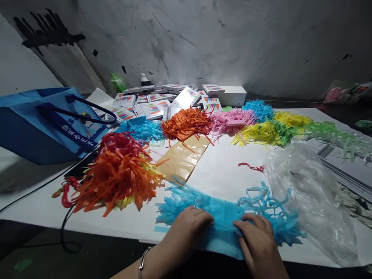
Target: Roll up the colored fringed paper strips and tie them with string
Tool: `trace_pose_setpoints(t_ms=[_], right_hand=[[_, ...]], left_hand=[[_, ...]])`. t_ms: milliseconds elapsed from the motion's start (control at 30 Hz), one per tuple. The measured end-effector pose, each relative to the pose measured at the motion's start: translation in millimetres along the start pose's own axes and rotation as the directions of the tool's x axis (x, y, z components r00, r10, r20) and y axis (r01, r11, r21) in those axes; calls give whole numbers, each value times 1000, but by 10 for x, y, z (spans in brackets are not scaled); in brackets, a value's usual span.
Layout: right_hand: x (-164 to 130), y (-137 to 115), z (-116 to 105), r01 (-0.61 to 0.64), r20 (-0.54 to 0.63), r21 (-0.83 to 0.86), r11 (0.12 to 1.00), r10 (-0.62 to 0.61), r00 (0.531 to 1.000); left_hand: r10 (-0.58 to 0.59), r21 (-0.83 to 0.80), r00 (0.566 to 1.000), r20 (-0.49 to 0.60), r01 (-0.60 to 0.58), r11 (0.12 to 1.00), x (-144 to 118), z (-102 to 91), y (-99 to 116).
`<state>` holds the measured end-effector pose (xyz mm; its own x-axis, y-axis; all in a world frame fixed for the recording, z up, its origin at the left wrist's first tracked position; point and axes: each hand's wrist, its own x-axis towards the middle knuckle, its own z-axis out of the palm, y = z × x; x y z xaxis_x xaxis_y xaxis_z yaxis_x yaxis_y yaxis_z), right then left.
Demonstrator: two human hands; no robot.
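Blue bag [43, 128]: lies tipped on its side at the table's far left, handles toward the middle; what it holds cannot be seen.
Plastic bag [308, 193]: clear and crumpled, at the right, just beside the blue tissue; it looks to hold nothing, though I cannot be sure.
Boxes [162, 102]: white cartons with coloured prints, stacked and strewn along the wall; all shut.
Blue tissue [221, 211]: fringed sheet at the near table edge, in front of the person, fringe fanning away to both sides.
Left hand [186, 228]: palm down, fingers bent, pressing the tissue's left part; pinches a fold at the fingertips.
Right hand [258, 240]: fingers curled onto the tissue's middle, gripping a gathered pleat.
Orange pile [116, 178]: fringed tissue over red, left of the hands.
Far row [232, 122]: blue, orange, pink, yellow and green fringes across the table.
Tan sheet [183, 159]: flat, between the piles.
Red strip [251, 167]: loose scrap mid-table.
Cable [62, 228]: black, trails off the near left edge.
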<state>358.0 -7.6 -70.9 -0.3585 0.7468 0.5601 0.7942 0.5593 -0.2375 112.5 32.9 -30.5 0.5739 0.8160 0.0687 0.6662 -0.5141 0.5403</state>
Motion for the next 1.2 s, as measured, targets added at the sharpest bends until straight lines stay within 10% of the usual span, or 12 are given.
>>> trace_pose_setpoints(t_ms=[300, 567, 767, 967, 1200], right_hand=[[257, -73, 114, -309, 63, -190, 932, 326, 943], [211, 135, -196, -161, -99, -509, 845, 129, 987], [304, -255, -280, 274, -36, -149, 950, -282, 959], [110, -232, -10, 67, 136, -148, 987, -47, 990], [-434, 242, -392, 17, 133, -405, 914, 41, 990]], left_hand=[[-236, 306, 949, 211, 165, 937, 579, -172, 41], [-288, 396, 920, 265, 169, 902, 663, -182, 106], [-289, 401, 921, 261, 169, 900, 663, -168, 104], [-285, 409, 929, 237, 171, 896, 659, -141, 60], [-277, 404, 931, 239, 164, 900, 650, -178, 78]])
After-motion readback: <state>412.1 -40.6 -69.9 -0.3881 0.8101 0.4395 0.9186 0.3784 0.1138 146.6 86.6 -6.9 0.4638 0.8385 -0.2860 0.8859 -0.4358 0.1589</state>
